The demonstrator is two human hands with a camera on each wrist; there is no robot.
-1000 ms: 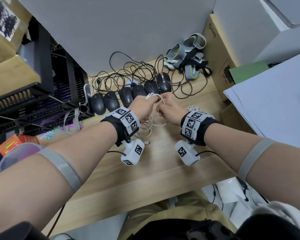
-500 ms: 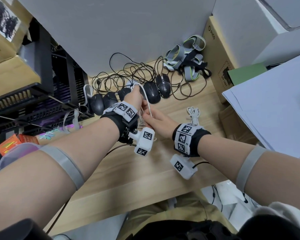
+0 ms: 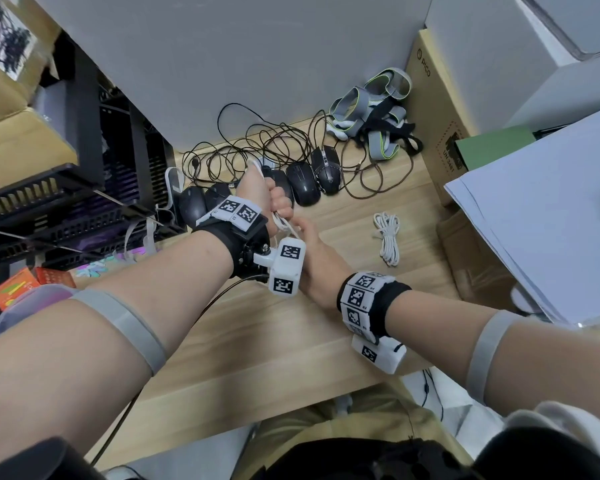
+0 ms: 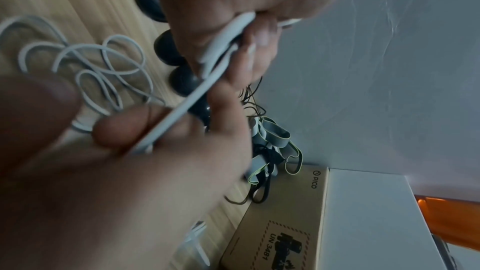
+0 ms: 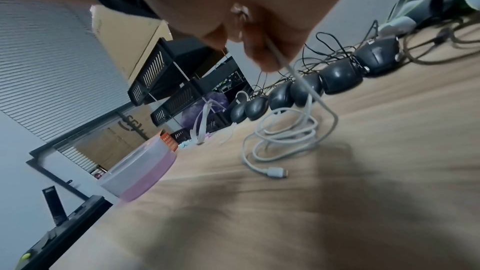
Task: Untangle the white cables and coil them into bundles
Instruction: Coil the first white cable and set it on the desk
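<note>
My left hand [image 3: 269, 199] is raised over the wooden table [image 3: 257, 341] and grips folded loops of a white cable [image 4: 228, 34] in its fist. My right hand [image 3: 309, 237] sits just below it, partly behind the left wrist camera, and pinches a strand of the same cable [image 5: 276, 56] between its fingertips [image 4: 124, 128]. From there the cable drops to a loose tangle [image 5: 283, 134] on the table, ending in a white plug [image 5: 276, 172]. A second white cable [image 3: 388, 237] lies coiled in a bundle to the right.
A row of black mice [image 3: 302, 181] with tangled dark cords [image 3: 257, 143] lines the back wall. Grey straps [image 3: 371, 112] and a cardboard box [image 3: 433, 109] are at the back right, black trays [image 3: 66, 209] on the left, papers [image 3: 551, 202] on the right, and a plastic tub [image 5: 140, 171] near the left.
The hands were side by side on the cable. My left hand has lifted forward and left with the loops, while my right hand slid under it along the strand.
</note>
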